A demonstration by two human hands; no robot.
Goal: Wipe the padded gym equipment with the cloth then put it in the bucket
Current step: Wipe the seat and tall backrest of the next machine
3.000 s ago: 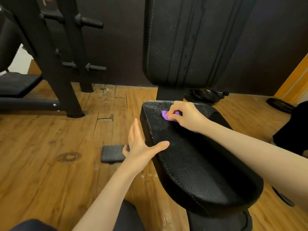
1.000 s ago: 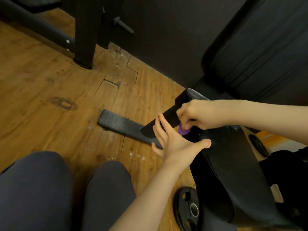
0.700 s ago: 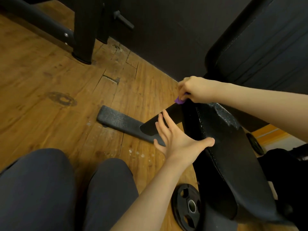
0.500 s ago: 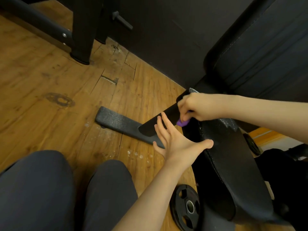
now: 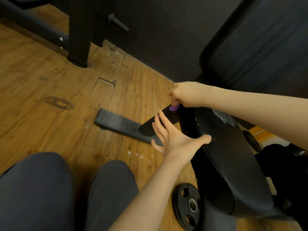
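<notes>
Purple cloth [image 5: 174,108] pinched in right hand [image 5: 189,94] (fingers curled) at seat pad [image 5: 221,147] edge; left hand [image 5: 175,139] splayed, thumb on pad.

No readable text, label, brand, number or sign shows on anything here.

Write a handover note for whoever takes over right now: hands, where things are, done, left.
Right hand: pinches the purple cloth at the far corner of the black seat pad.
Left hand: open, fingers spread, thumb on the pad's near edge.
Backrest pad: upright behind the seat.
Done: cannot tell how much; the seat top shows a wet sheen near the cloth.
Left: finish wiping, then drop the cloth in the bucket. No bucket is in view.
</notes>
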